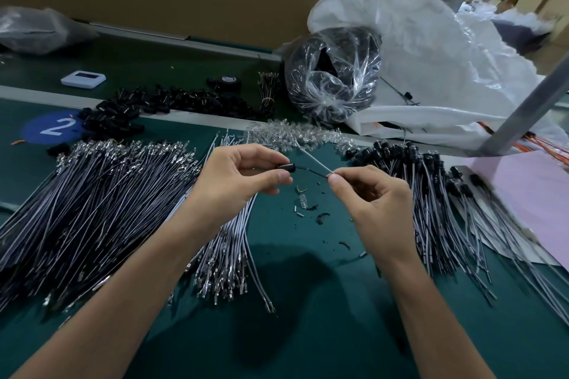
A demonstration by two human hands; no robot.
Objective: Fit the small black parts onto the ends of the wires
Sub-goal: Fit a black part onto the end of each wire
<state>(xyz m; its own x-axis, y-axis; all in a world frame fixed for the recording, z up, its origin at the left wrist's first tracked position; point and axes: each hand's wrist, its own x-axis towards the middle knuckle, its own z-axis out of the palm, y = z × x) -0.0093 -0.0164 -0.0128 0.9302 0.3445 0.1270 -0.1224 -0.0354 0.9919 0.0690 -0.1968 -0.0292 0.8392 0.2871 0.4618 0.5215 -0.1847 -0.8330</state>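
We have bare mat [308,301] in the near middle, an open lane running up between the wire piles. On the left a broad wire pile [101,194] covers the surface, with a smaller bundle [228,249] edging the lane; on the right capped wires [446,224] fan out. Scraps [311,209] litter the lane's far end. Beyond, bulbs [286,135], black parts [172,101], a bag [332,83] and a slanted post [523,108] block the way.

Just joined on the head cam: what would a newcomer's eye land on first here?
At centre, the left hand pinches a small black part while the right hand pinches the wire leading from it. A heap of loose wires fans over the green table to their left, a pile of wires with black ends lies right, and a clear bag of black parts sits behind.
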